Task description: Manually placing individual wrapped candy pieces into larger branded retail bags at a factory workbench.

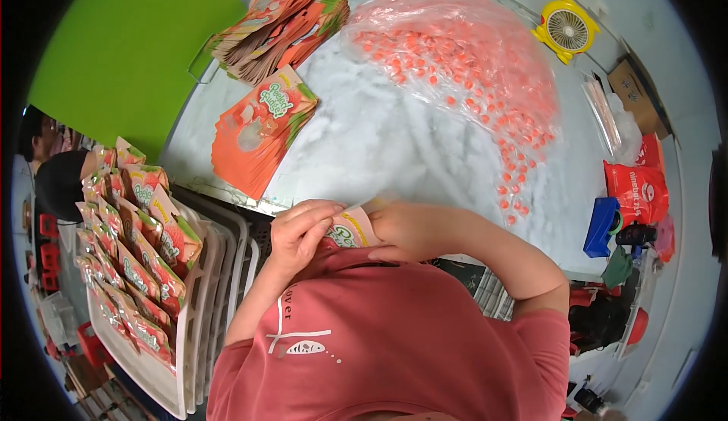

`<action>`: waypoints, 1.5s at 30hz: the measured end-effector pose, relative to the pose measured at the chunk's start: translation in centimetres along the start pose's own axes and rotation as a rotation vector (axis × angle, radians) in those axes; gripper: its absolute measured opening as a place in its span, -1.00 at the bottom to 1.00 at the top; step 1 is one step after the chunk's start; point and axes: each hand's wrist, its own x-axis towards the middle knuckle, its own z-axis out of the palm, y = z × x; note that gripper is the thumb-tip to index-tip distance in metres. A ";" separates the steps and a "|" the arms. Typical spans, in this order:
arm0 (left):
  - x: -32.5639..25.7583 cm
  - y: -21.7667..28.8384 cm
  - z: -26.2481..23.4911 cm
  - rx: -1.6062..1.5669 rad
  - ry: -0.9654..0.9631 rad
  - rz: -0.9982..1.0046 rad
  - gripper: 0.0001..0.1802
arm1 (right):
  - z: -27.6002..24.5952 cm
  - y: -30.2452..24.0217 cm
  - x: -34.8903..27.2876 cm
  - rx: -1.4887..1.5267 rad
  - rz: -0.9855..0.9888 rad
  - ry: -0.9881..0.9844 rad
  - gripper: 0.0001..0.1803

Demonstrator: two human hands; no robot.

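Observation:
Close in front of my chest I hold a peach-coloured pouch (352, 227), its lower part hidden behind my shirt. My left hand (302, 230) pinches the pouch's left edge between thumb and fingers. At its right side my right hand (407, 229) grips the upper edge, and its fingertips are partly blurred. Beyond my hands, on the white marbled table (364, 140), lies a fanned stack of flat orange pouches (250, 136). A heap of small red pieces (470, 80) in clear wrapping spreads over the far right part of the table.
More flat pouches (280, 30) stand bundled at the far left. Filled pouches (140, 254) fill a white crate (186, 337) on my left. A yellow fan (569, 30), a red bag (635, 192) and a blue tape dispenser (601, 227) are at the right. Another person (61, 182) is at the far left.

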 end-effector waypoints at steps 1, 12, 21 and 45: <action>-0.4 -0.1 -0.3 0.003 0.005 -0.006 -0.83 | -0.3 -0.8 -0.5 0.002 -0.004 -0.007 -0.69; -0.3 -0.7 -1.2 -0.096 0.084 -0.078 -0.81 | 0.3 -0.5 -3.1 0.054 0.042 0.725 -0.79; 0.8 -0.8 0.0 -0.346 0.129 -0.314 -0.88 | 0.5 -0.1 -2.9 -0.041 0.098 0.850 -0.74; 1.9 0.5 1.7 -0.089 -0.116 -0.242 -0.93 | -0.9 1.2 -0.5 -0.204 0.019 0.551 -0.67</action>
